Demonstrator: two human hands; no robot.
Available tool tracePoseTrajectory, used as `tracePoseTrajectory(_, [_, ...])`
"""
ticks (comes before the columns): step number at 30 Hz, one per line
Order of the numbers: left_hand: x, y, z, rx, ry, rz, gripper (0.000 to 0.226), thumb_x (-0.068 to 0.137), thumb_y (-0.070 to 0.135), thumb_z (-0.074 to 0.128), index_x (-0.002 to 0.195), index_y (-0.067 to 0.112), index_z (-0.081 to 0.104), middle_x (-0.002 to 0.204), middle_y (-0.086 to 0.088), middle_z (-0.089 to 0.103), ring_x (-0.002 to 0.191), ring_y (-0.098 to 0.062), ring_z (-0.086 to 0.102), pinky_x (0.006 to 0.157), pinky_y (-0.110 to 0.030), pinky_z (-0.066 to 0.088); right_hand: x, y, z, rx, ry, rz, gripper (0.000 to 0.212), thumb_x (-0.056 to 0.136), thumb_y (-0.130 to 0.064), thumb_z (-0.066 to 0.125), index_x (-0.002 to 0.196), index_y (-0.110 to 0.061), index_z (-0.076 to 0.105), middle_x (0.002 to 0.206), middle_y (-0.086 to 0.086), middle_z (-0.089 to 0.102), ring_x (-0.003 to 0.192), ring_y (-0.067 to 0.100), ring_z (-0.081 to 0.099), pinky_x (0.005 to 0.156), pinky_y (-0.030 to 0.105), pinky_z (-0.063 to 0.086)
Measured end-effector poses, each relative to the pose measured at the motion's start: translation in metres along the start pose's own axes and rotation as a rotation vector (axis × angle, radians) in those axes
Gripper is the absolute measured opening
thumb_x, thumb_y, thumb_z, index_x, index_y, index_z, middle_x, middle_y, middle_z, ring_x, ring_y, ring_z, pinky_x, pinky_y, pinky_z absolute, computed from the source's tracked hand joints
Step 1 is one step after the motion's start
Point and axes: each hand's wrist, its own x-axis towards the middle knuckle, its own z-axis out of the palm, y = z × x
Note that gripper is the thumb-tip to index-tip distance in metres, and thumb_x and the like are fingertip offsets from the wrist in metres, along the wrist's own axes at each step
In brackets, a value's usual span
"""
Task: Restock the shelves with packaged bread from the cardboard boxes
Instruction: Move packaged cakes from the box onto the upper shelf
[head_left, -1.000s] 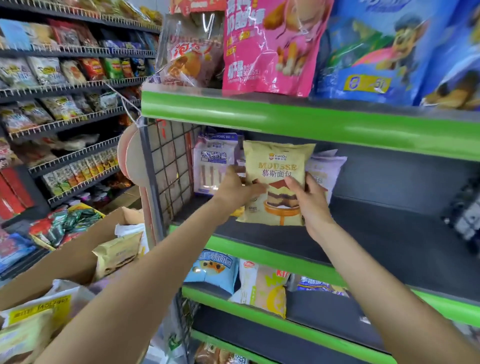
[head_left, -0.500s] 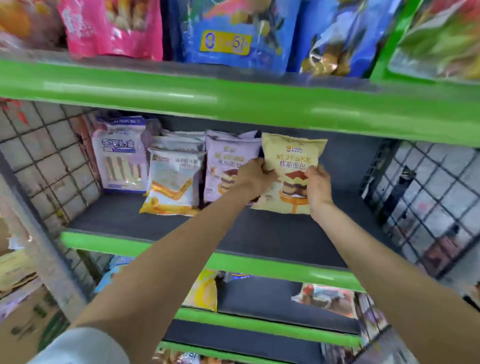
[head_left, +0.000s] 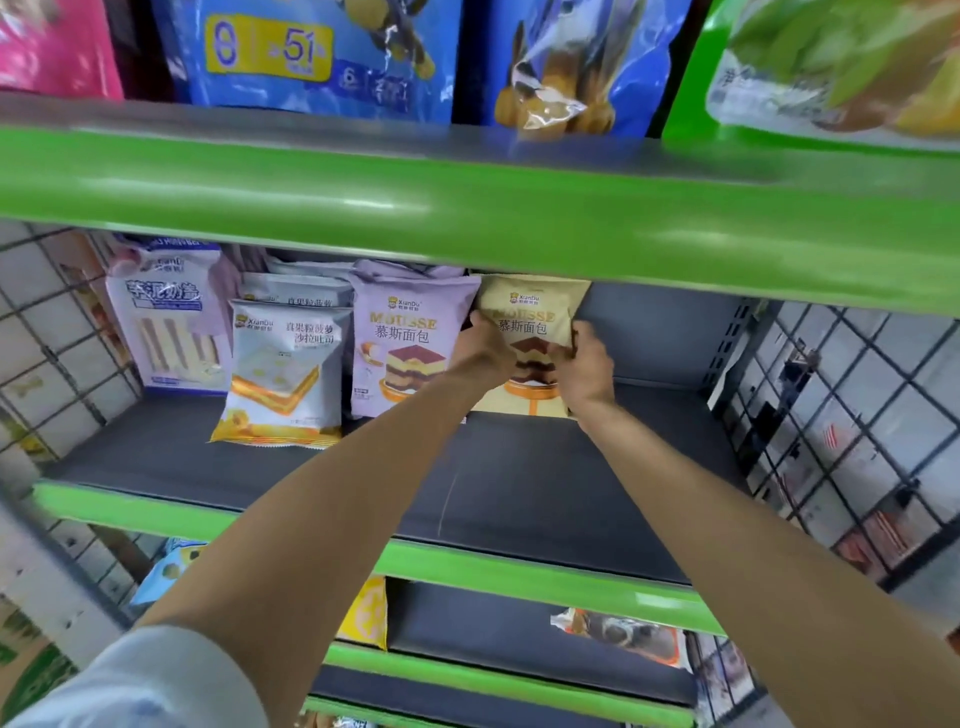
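Holding yellow bread pack (head_left: 530, 322) upright with both hands: left hand (head_left: 485, 351) curled round its left edge, right hand (head_left: 584, 364) pinching its right edge. Standing at back of dark shelf (head_left: 519, 478), just right of purple bread pack (head_left: 408, 338). Likely to flop forward on release (soft bag, nothing behind visible), or knock the purple one over. No cardboard box clearly in view.

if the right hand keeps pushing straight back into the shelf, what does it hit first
Probably the shelf's grey back panel. The right hand grips the yellow mousse bread pack, so the pack would likely touch first, though depth is unclear.
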Motion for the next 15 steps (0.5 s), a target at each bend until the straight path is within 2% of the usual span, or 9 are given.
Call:
tracePoseTrajectory(3, [0.002, 0.000, 0.001, 0.002, -0.009, 0.003, 0.057, 0.093, 0.005, 0.042, 0.143, 0.000, 0.016, 0.136, -0.021, 0.047, 0.123, -0.035, 0.049, 0.097, -0.035, 0.040, 0.004, -0.002, 0.001, -0.019, 0.037, -0.058, 0.043, 0.084, -0.003, 0.063, 0.124, -0.007, 0.049, 0.122, 0.011, 0.060, 0.113, 0.027, 0.057, 0.090, 0.029, 0.043])
tracePoseTrajectory(6, [-0.001, -0.003, 0.001, 0.023, -0.046, 0.012, 0.072, 0.093, 0.009, 0.047, 0.149, 0.002, 0.002, 0.135, -0.019, 0.049, 0.121, -0.034, 0.050, 0.096, -0.035, 0.041, -0.002, -0.006, 0.002, -0.072, 0.110, -0.167, 0.069, 0.073, 0.005, 0.067, 0.135, -0.005, 0.037, 0.128, 0.015, 0.042, 0.121, 0.029, 0.045, 0.099, 0.025, 0.034])
tracePoseTrajectory(8, [-0.007, -0.004, -0.004, 0.013, -0.070, 0.047, 0.074, 0.091, 0.013, 0.054, 0.149, 0.002, 0.009, 0.133, -0.017, 0.051, 0.120, -0.032, 0.051, 0.094, -0.033, 0.043, -0.011, -0.010, 0.000, -0.141, 0.156, -0.245, 0.078, 0.072, 0.008, 0.064, 0.141, -0.005, 0.030, 0.131, 0.017, 0.033, 0.125, 0.030, 0.037, 0.102, 0.021, 0.028])
tracePoseTrajectory(10, [-0.016, -0.006, -0.014, 0.007, -0.067, 0.109, 0.055, 0.089, 0.014, 0.057, 0.138, 0.002, 0.035, 0.128, -0.016, 0.055, 0.116, -0.030, 0.053, 0.088, -0.030, 0.044, -0.026, -0.018, -0.001, -0.175, 0.116, -0.294, 0.072, 0.074, 0.010, 0.061, 0.139, -0.008, 0.035, 0.132, 0.016, 0.031, 0.127, 0.030, 0.036, 0.103, 0.020, 0.027])
tracePoseTrajectory(12, [-0.024, -0.015, -0.029, -0.019, -0.064, 0.160, 0.033, 0.089, 0.012, 0.054, 0.122, 0.005, 0.054, 0.116, -0.015, 0.061, 0.104, -0.027, 0.062, 0.085, -0.029, 0.048, -0.042, -0.030, 0.001, -0.137, 0.024, -0.328, 0.057, 0.079, 0.007, 0.060, 0.132, -0.009, 0.046, 0.129, 0.014, 0.038, 0.121, 0.030, 0.046, 0.104, 0.032, 0.039])
tracePoseTrajectory(13, [-0.029, -0.022, -0.038, -0.074, -0.081, 0.170, 0.027, 0.088, 0.011, 0.054, 0.114, 0.006, 0.059, 0.105, -0.012, 0.065, 0.091, -0.023, 0.068, 0.080, -0.028, 0.052, -0.051, -0.037, 0.003, -0.124, -0.006, -0.337, 0.047, 0.082, 0.004, 0.058, 0.127, -0.009, 0.051, 0.125, 0.014, 0.045, 0.115, 0.031, 0.052, 0.099, 0.037, 0.044])
tracePoseTrajectory(14, [-0.035, -0.031, -0.047, -0.133, -0.104, 0.174, 0.022, 0.087, 0.008, 0.054, 0.108, 0.007, 0.062, 0.092, -0.009, 0.067, 0.074, -0.017, 0.070, 0.072, -0.025, 0.054, -0.060, -0.044, 0.006, -0.123, -0.031, -0.337, 0.038, 0.085, 0.001, 0.057, 0.122, -0.008, 0.055, 0.120, 0.013, 0.052, 0.111, 0.030, 0.056, 0.095, 0.036, 0.046])
tracePoseTrajectory(15, [-0.040, -0.042, -0.058, -0.159, -0.116, 0.174, 0.019, 0.086, 0.007, 0.054, 0.102, 0.007, 0.064, 0.081, -0.009, 0.066, 0.059, -0.012, 0.067, 0.064, -0.021, 0.053, -0.069, -0.052, 0.011, -0.123, -0.063, -0.340, 0.031, 0.087, -0.002, 0.055, 0.117, -0.008, 0.058, 0.117, 0.011, 0.058, 0.107, 0.027, 0.059, 0.091, 0.030, 0.046])
